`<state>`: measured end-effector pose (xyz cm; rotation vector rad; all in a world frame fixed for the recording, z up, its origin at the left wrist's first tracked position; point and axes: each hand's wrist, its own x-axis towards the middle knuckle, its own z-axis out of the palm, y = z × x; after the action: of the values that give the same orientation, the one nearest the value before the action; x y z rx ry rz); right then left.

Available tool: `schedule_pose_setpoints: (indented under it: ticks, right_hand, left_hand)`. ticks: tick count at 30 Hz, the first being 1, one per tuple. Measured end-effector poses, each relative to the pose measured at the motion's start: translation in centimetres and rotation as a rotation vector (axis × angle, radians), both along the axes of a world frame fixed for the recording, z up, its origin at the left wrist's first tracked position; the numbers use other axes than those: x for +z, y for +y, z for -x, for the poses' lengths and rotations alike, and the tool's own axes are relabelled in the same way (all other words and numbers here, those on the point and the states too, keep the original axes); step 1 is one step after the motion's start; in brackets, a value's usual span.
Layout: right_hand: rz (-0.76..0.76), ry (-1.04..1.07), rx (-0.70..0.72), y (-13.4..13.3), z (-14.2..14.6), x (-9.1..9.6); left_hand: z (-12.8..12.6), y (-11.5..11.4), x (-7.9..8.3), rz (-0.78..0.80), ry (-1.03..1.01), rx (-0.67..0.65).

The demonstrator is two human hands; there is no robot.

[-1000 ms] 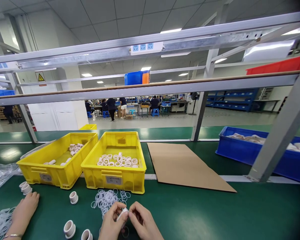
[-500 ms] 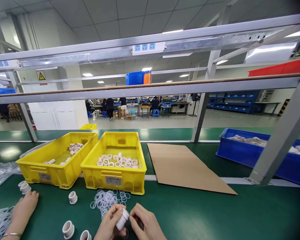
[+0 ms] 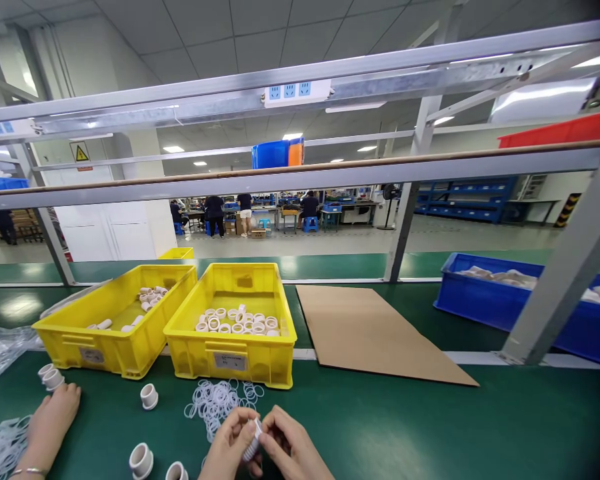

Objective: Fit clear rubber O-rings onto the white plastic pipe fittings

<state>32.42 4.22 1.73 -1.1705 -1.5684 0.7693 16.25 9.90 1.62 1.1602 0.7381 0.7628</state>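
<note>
At six o'clock, my left hand pinches the ribbed white piece, likely light, stiff, best side-held; right hand: grip unclear.

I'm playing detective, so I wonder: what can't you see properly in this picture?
All in the head view:
Held white piece: partly hidden by the left hand.
Lowest white cup: cut off by the bottom edge.
Label on the right yellow bin: writing too small.
White pieces in the blue bin: partly behind the metal post.
</note>
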Motion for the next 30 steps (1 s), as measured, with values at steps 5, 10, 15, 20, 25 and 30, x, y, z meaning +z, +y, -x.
schedule_pose_setpoints:
  ticks: [5,10,15,20,25,30]
  right_hand:
    - [0.002,0.057,-0.035,0.2,-0.2,-0.2]
    - [0.053,0.145,-0.008,0.3,-0.2,-0.1]
    - [0.085,0.193,0.03,0.0,-0.2,0.0]
    - [0.079,0.165,0.014,-0.1,-0.4,0.4]
    - [-0.009,0.024,-0.034,-0.5,-0.1,1.0]
    - [-0.052,-0.137,-0.079,-0.6,-0.1,1.0]
  left_hand:
    - [0.1,-0.1,-0.2,0.007,-0.043,-0.038]
    - [0.5,-0.1,0.5,-0.017,-0.042,-0.1]
    - [0.6,-0.3,1.1,-0.032,-0.059,-0.117]
    - [0.4,-0.6,1.1,-0.14,0.004,-0.06]
    - [0.3,-0.5,0.4,-0.397,0.284,0.043]
    - [0.4,-0.4,0.1,-0.227,0.189,0.105]
